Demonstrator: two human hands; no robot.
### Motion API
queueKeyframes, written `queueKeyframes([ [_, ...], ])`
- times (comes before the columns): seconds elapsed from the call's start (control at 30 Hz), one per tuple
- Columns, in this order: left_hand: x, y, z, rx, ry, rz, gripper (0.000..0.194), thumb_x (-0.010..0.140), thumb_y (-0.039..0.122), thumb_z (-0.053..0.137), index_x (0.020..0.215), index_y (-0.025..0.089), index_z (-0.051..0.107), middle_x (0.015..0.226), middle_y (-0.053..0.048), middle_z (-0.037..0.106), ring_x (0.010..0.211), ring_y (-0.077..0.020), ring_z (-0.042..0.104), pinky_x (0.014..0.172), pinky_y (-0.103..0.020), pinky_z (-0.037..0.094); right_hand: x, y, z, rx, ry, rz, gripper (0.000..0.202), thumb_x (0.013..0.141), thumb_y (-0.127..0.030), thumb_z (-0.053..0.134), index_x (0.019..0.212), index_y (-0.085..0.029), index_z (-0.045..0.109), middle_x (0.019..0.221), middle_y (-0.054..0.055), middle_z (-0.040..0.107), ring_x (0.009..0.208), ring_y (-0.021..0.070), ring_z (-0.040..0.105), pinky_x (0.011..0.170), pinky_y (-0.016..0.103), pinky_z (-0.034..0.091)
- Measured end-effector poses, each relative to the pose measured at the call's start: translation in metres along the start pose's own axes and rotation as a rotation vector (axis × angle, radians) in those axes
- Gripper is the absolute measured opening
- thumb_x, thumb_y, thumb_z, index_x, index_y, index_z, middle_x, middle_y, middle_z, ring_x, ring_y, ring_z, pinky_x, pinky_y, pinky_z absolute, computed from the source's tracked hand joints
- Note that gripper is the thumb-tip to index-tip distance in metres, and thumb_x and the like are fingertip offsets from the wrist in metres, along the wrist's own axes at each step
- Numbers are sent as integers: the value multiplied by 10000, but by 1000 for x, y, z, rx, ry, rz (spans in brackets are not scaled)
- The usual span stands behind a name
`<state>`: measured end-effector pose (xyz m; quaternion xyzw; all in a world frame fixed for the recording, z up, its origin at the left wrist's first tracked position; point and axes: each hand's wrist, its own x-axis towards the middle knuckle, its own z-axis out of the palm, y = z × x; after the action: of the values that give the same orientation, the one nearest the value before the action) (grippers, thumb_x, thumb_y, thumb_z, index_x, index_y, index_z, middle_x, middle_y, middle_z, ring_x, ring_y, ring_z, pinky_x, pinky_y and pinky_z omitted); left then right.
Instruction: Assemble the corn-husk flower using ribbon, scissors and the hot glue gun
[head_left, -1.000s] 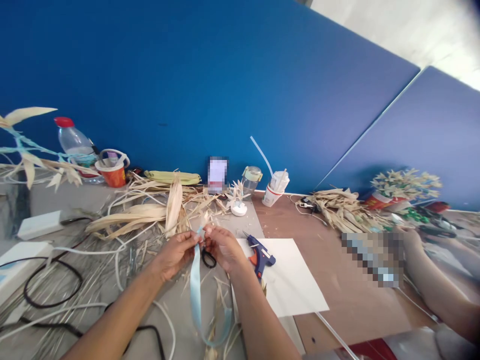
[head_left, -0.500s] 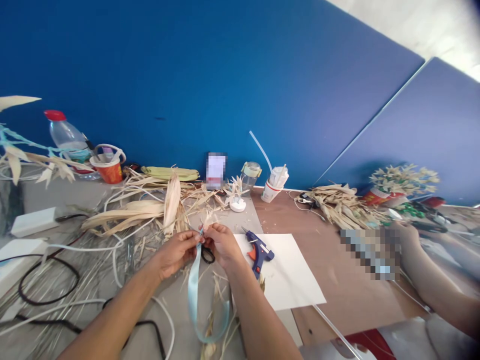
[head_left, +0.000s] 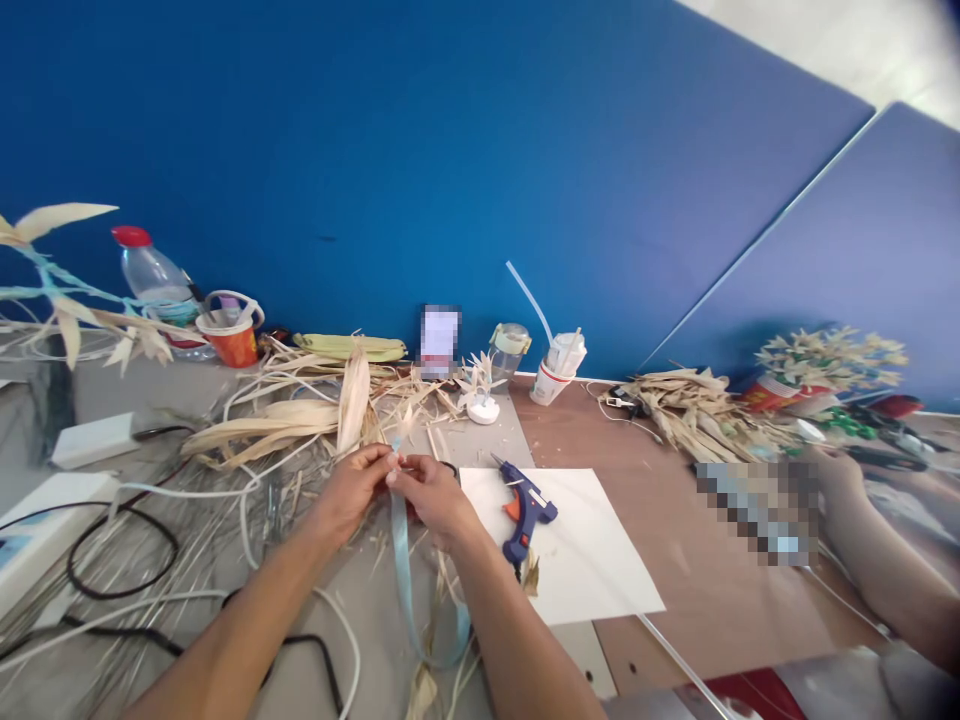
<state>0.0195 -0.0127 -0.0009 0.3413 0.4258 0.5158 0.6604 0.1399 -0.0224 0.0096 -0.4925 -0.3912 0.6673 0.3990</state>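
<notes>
My left hand (head_left: 352, 492) is closed in a pinch at the base of a small pale corn-husk flower (head_left: 406, 424). Light blue shows just under its petals, above my fingertips. Right beside it, my right hand (head_left: 435, 498) pinches a light blue ribbon (head_left: 403, 570) at the same spot. The ribbon's loose length hangs down in a loop between my forearms. My fingers hide the stem and the exact grip. To the right, a dark blue glue gun (head_left: 527, 510) with an orange trigger lies on a sheet of white paper (head_left: 600, 570).
Dried corn husks (head_left: 259, 425) lie behind my hands. Near them are a white-based husk flower (head_left: 482, 409), a phone (head_left: 439, 342), a jar (head_left: 510, 350) and a paper cup (head_left: 550, 384). Cables and a power strip (head_left: 56, 530) sit left. Another person's hand (head_left: 836, 475) works at right.
The view has shifted slightly, so the table's things appear farther right. My hands have moved a little left over the table, and my fingertips have closed in together at the flower's base.
</notes>
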Motion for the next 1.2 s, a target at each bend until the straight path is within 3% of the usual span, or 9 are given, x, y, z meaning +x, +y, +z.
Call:
queueKeyframes([
  [0.2,1,1,0,61,68,54,225,575,293,772,641,128,634,613,5,597,553,-102,521,520,-204,388,6,4,2,-62,29,24,226,607,-158,605,826,-154,549,480,-94,459,366,41,324,415,188,230],
  [0.53,-2,6,-1,-206,-35,-87,147,612,155,753,635,118,613,561,16,572,517,-75,506,523,-184,405,2,3,4,-62,64,-86,116,597,-247,597,595,-182,502,386,-109,370,347,33,251,393,196,161],
  [0.63,-6,13,-1,-306,-119,-128,114,623,122,731,684,114,635,613,-10,608,562,-93,542,552,-199,437,-3,-3,2,19,-39,-14,156,567,-251,623,582,-185,482,381,-118,356,326,24,211,379,205,117],
  [0.77,-10,22,-6,-391,-207,-133,240,615,114,702,853,126,676,773,-56,666,685,-146,594,631,-253,483,-11,-13,0,128,-209,77,230,523,-247,682,587,-180,472,393,-125,350,320,12,178,378,209,83],
  [0.9,-9,24,-11,-439,-248,-166,112,677,214,670,749,128,676,791,-80,663,654,-149,573,624,-279,490,-17,-18,-1,138,-317,160,278,481,-248,736,577,-169,488,403,-111,388,321,9,203,387,209,73],
  [1.03,-8,24,-14,-425,-240,-151,124,662,244,696,638,132,646,743,-75,640,627,-149,552,612,-290,482,-21,-21,0,158,-412,211,255,488,-226,726,565,-168,491,399,-112,374,335,9,200,397,213,70],
  [1.2,-14,30,-13,-278,-363,-81,141,650,230,721,665,106,658,680,-55,567,601,-130,503,586,-267,439,-22,-21,0,153,-421,240,235,481,-212,720,569,-167,507,408,-104,388,354,13,217,393,202,78],
])
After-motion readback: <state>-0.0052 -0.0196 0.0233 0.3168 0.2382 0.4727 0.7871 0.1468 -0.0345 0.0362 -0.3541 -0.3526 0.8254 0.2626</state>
